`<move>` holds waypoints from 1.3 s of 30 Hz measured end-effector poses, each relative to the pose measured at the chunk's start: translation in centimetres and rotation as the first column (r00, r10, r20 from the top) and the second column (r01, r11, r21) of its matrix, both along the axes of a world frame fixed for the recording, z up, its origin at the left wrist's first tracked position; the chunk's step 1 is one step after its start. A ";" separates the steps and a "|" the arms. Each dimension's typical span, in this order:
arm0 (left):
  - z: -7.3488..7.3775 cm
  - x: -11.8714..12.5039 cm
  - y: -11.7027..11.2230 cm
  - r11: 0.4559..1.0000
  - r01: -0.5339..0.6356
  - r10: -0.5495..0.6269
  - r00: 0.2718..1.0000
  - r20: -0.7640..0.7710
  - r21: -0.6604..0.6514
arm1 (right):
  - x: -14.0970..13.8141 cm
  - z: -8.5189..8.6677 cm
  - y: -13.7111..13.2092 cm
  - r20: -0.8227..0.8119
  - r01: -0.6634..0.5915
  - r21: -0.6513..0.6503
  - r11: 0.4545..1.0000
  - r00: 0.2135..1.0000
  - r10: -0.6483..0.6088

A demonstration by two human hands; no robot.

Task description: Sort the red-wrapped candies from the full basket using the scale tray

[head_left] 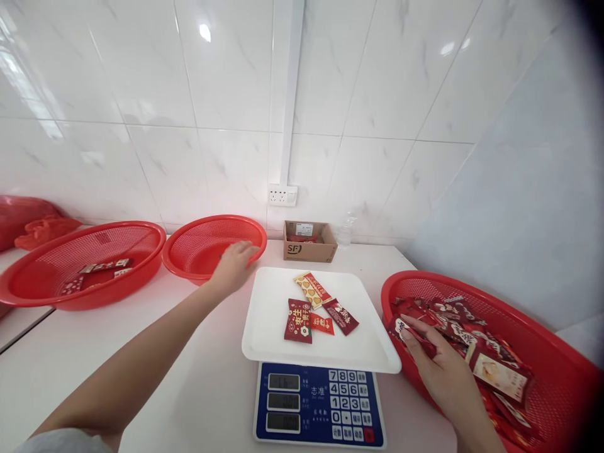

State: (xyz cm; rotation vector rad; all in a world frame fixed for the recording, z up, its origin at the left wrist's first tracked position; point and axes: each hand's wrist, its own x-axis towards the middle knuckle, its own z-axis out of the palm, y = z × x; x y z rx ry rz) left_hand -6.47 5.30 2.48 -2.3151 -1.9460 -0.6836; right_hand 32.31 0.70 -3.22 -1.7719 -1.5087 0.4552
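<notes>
My left hand (234, 267) reaches over the right rim of the middle red basket (214, 217), fingers loosely stretched and nothing visible in them. A dark red snack packet (401, 328) with white lettering is gripped in my right hand (441, 365), at the left side of the large right basket (561, 349). Between my hands, the white tray of a scale (268, 346) bears several packets: a yellow-and-red bar (314, 289), a dark red bar (343, 316), a square dark red packet (298, 321) and a small bright red packet (323, 323). Below it is the blue keypad panel (318, 406).
Several mixed packets (500, 374) fill the right basket. The left red basket (151, 242) contains a few packets (106, 265). A cardboard box (314, 251) and a clear plastic bottle (346, 231) stand by the tiled wall, below a socket (282, 195). Red bags (28, 220) lie far left.
</notes>
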 end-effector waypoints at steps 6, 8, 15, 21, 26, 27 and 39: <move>-1.1 6.5 -3.7 0.689 0.641 -0.679 0.734 0.008 -0.339 | 0.1 -0.2 -0.1 0.012 -0.007 -0.014 1.000 1.000 0.007; -1.7 7.4 -3.9 0.663 0.657 -0.707 0.707 -0.011 -0.358 | 0.2 -0.3 -0.1 0.023 -0.018 0.015 1.000 1.000 0.018; -2.3 6.3 -2.6 0.848 0.444 -0.494 0.860 -0.130 -0.289 | 0.1 0.0 -0.1 0.057 -0.008 0.032 0.999 0.998 0.006; -0.4 0.2 1.2 0.992 0.082 -0.100 0.977 -0.188 -0.098 | 0.0 0.2 -0.1 0.052 -0.018 0.036 0.999 0.998 0.016; 0.0 0.9 3.2 0.992 0.078 -0.101 0.966 -0.237 -0.103 | 0.0 0.0 0.0 0.051 -0.005 0.023 1.000 0.999 0.004; -0.2 2.3 3.3 0.979 0.149 -0.181 0.951 -0.251 -0.140 | 0.0 -0.1 0.0 0.047 -0.003 0.007 1.000 0.999 0.003; -1.4 11.0 4.2 0.843 0.403 -0.508 0.814 -0.283 -0.355 | -0.2 0.3 -0.5 -0.031 -0.053 0.012 0.999 0.998 0.054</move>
